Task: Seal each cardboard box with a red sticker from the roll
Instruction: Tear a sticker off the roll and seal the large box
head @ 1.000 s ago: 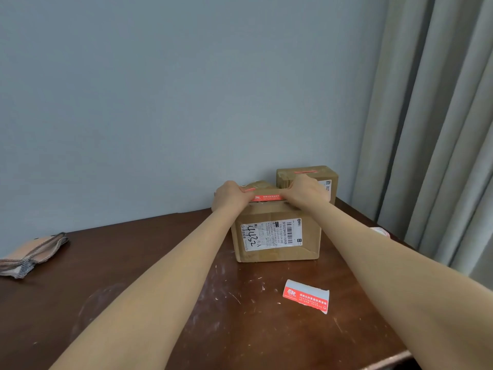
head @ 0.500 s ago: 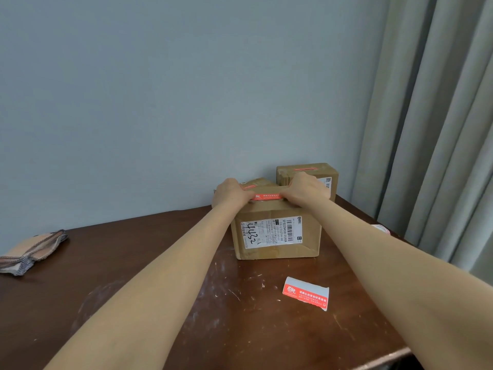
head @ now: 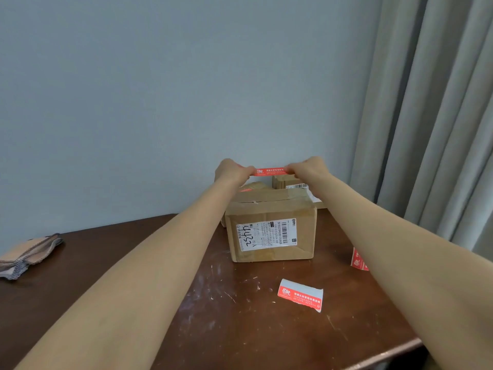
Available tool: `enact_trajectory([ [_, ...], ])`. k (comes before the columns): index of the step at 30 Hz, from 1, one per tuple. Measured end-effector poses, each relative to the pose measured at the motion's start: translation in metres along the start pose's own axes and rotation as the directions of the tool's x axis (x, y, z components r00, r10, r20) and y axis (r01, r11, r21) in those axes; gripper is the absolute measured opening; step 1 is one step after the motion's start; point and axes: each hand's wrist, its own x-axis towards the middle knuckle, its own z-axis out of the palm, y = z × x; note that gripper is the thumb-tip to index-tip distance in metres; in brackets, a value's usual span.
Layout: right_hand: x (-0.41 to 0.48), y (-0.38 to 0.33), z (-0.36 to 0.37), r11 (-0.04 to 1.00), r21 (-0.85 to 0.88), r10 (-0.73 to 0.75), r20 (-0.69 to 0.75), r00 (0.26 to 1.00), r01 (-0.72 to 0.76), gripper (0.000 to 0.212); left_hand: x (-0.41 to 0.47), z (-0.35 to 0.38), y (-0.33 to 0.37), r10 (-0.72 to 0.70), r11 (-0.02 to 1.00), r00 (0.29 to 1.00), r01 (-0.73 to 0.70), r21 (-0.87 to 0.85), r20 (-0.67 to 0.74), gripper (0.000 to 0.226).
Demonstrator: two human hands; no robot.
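Note:
A red sticker (head: pixel 270 171) is stretched flat between my two hands, in the air above the boxes. My left hand (head: pixel 231 170) pinches its left end and my right hand (head: pixel 307 168) pinches its right end. Below stands a brown cardboard box (head: pixel 270 231) with a white shipping label marked 4432 on its front; brown tape runs across its top. Two more boxes stand behind it: one at the right (head: pixel 286 182), one at the left (head: pixel 252 186) with a bit of red on top. A red sticker roll (head: pixel 358 260) peeks out beside my right forearm.
A torn red and white sticker backing (head: pixel 301 294) lies on the dark wooden table (head: pixel 160 329) in front of the box. A folded cloth (head: pixel 29 256) sits at the table's left edge. Grey curtains (head: pixel 437 116) hang at the right; a wall is behind.
Both hands lifted the red sticker off the front box's top edge and now hold it higher, above the boxes. The camera view tilted down slightly.

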Motion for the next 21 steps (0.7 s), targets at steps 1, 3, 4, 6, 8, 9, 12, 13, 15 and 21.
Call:
enact_trajectory([
  [1, 0.000, -0.001, -0.002, 1.000, 0.000, 0.000, -0.002, 1.000, 0.000, 0.022, -0.001, 0.000, 0.002, 0.004, 1.000, 1.000, -0.004, 0.003, -0.001, 0.024],
  [3, -0.001, -0.004, -0.005, 1.000, -0.011, -0.004, -0.011, 1.000, 0.004, 0.022, -0.002, 0.000, 0.005, 0.015, 1.000, 1.000, -0.015, 0.005, 0.000, 0.024],
  [4, -0.001, -0.005, -0.005, 1.000, -0.015, -0.007, -0.014, 1.000, 0.007, 0.021, -0.002, -0.001, 0.006, 0.019, 1.000, 1.000, -0.019, 0.004, 0.004, 0.023],
  [6, -0.001, -0.004, -0.005, 1.000, -0.027, -0.017, -0.017, 1.000, 0.017, 0.020, -0.003, -0.002, 0.007, 0.010, 1.000, 1.000, -0.010, -0.019, 0.008, 0.017],
  [8, -0.002, -0.002, -0.001, 0.999, -0.042, -0.024, -0.006, 1.000, 0.024, 0.017, -0.006, -0.004, 0.004, -0.013, 0.998, 1.000, 0.014, -0.058, 0.011, 0.016],
  [9, -0.002, 0.000, 0.002, 0.999, -0.044, -0.025, 0.010, 1.000, 0.025, 0.014, -0.007, -0.005, 0.001, -0.027, 0.996, 1.000, 0.028, -0.080, 0.014, 0.015],
  [12, -0.002, 0.005, 0.013, 0.999, -0.050, -0.011, 0.049, 0.999, 0.013, 0.013, -0.008, -0.007, -0.009, -0.063, 0.993, 0.997, 0.067, -0.097, 0.046, 0.012],
  [13, -0.002, 0.007, 0.017, 0.998, -0.065, -0.006, 0.060, 0.998, 0.010, 0.014, -0.008, -0.007, -0.013, -0.074, 0.992, 0.996, 0.079, -0.096, 0.057, 0.014],
  [15, -0.003, 0.010, 0.023, 0.996, -0.087, 0.010, 0.085, 0.996, -0.003, 0.018, -0.008, -0.006, -0.020, -0.097, 0.989, 0.993, 0.104, -0.107, 0.071, 0.017],
  [21, -0.006, 0.019, 0.029, 0.994, -0.112, 0.032, 0.103, 0.994, -0.020, 0.018, -0.008, 0.000, -0.034, -0.103, 0.989, 0.993, 0.108, -0.101, 0.053, 0.018],
])
